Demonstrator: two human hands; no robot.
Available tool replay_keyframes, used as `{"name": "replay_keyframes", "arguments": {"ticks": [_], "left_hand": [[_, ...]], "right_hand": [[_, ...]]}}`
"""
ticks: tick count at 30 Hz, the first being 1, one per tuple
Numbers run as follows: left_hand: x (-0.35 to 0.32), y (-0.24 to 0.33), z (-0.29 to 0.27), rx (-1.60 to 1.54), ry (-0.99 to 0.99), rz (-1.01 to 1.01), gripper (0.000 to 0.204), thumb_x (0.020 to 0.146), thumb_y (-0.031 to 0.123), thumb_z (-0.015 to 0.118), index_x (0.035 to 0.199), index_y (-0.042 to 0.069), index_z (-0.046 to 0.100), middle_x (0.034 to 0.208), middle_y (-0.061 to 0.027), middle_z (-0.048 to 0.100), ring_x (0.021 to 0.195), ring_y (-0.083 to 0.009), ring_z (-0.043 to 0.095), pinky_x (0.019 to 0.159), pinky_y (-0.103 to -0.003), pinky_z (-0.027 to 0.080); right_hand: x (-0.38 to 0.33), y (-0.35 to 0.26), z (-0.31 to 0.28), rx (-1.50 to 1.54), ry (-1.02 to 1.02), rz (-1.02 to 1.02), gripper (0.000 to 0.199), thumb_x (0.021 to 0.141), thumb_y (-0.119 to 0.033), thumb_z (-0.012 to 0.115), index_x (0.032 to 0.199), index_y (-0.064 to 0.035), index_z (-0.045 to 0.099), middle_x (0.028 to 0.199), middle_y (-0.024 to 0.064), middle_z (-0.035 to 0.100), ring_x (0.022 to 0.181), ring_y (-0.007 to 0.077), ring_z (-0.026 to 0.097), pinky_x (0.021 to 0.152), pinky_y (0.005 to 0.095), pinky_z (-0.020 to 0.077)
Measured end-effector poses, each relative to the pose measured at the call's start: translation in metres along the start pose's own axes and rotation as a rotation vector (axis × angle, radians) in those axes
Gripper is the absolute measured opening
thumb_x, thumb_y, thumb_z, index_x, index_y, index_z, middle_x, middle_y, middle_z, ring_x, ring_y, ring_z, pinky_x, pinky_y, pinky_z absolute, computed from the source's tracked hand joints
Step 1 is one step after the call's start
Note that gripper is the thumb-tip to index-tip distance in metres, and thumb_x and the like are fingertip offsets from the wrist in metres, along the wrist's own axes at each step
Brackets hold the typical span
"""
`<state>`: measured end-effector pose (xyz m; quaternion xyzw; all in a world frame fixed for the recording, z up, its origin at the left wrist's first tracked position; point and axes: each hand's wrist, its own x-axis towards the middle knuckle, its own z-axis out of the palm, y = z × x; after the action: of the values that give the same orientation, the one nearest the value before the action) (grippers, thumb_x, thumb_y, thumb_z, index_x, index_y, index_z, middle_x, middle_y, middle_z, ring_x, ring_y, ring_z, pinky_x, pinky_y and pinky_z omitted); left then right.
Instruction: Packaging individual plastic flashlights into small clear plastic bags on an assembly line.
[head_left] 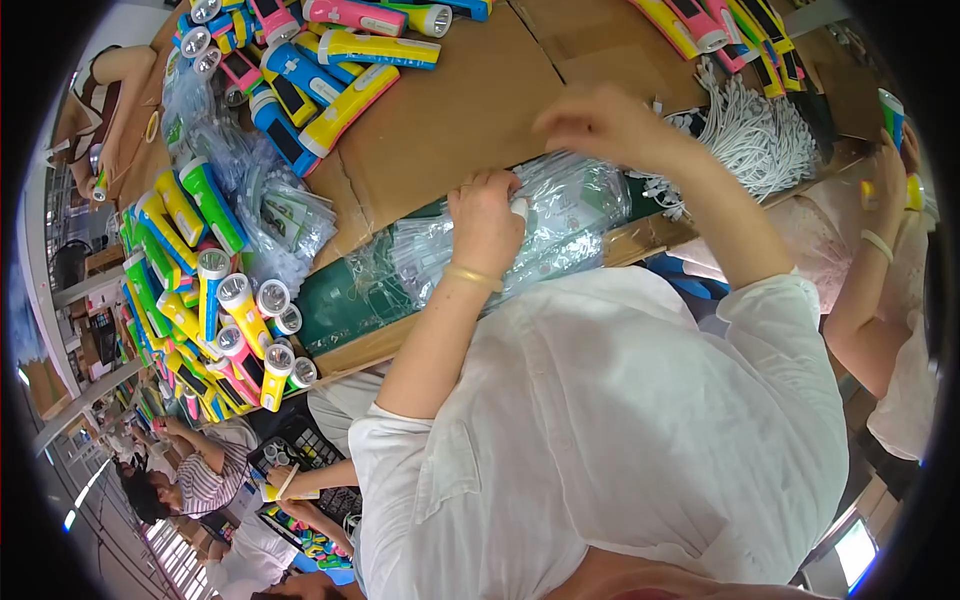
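Note:
My left hand (487, 222) rests on a pile of clear plastic bags (575, 205) at the table's near edge. Its fingers are curled in, and a small white piece (519, 208) shows beside them; what exactly they grip is hidden. Over the far side of the bags, above the brown cardboard, my right hand (605, 125) is smeared by motion, so its fingers cannot be read. To the right of the bags lies a heap of white cables (755, 135), close to my right forearm.
Colourful flashlights (350, 105) are heaped at the far left, with more (200, 290) piled at the near left. Further bags (285, 215) lie between them. Other flashlights (725, 30) sit at the far right. Cardboard (450, 120) covers the table. Co-workers' hands (890, 165) hold flashlights around me.

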<state>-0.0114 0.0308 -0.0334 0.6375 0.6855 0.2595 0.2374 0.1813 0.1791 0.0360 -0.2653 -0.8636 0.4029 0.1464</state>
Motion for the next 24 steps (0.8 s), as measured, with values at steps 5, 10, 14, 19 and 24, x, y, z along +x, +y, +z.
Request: {"name": "replay_keyframes", "arguments": {"ticks": [5,10,14,19,24], "left_hand": [[0.005,0.000,0.002,0.089,0.026,0.061,0.019,0.076,0.006,0.075,0.094,0.005,0.071,0.089,-0.0104,0.070,0.092,-0.0299,0.065,0.087,-0.043,0.044],[-0.002,0.004,-0.001,0.011,0.068,0.044,0.018,0.075,0.003,0.073,0.093,0.005,0.072,0.089,-0.0126,0.070,0.091,-0.0310,0.065,0.086,-0.043,0.045],[-0.009,0.000,0.001,-0.147,0.108,0.078,0.016,0.076,0.000,0.070,0.091,0.006,0.073,0.092,-0.0131,0.069,0.095,-0.0343,0.062,0.086,-0.043,0.044],[-0.024,-0.003,-0.024,-0.060,0.221,0.139,0.013,0.081,0.003,0.075,0.094,0.002,0.074,0.090,-0.0129,0.071,0.088,-0.0310,0.066,0.082,-0.039,0.049],[-0.047,-0.019,-0.042,-0.248,0.225,-0.056,0.015,0.085,0.005,0.078,0.098,0.000,0.074,0.091,-0.0119,0.073,0.084,-0.0214,0.068,0.079,-0.031,0.054]], "right_hand": [[-0.010,0.012,0.058,-0.160,-0.117,-0.038,0.022,0.080,-0.010,0.079,0.098,-0.0041,0.068,0.098,0.0107,0.067,0.094,0.0326,0.066,0.082,0.0433,0.0528],[-0.010,0.014,0.061,-0.183,-0.076,-0.124,0.020,0.079,-0.010,0.080,0.092,-0.0048,0.066,0.091,0.0099,0.064,0.088,0.0333,0.063,0.078,0.0444,0.0511],[-0.012,0.014,0.066,-0.098,-0.034,-0.103,0.016,0.080,-0.011,0.078,0.087,-0.0062,0.064,0.089,0.0081,0.065,0.089,0.0326,0.064,0.076,0.0440,0.0509],[-0.011,0.017,0.056,-0.030,-0.067,-0.102,0.012,0.081,-0.010,0.075,0.086,-0.0066,0.064,0.088,0.0083,0.066,0.086,0.0326,0.066,0.074,0.0439,0.0514],[-0.008,0.014,0.062,0.002,-0.014,-0.130,0.014,0.083,-0.007,0.073,0.095,-0.0082,0.067,0.091,0.0076,0.066,0.086,0.0316,0.066,0.076,0.0431,0.0521]]}}
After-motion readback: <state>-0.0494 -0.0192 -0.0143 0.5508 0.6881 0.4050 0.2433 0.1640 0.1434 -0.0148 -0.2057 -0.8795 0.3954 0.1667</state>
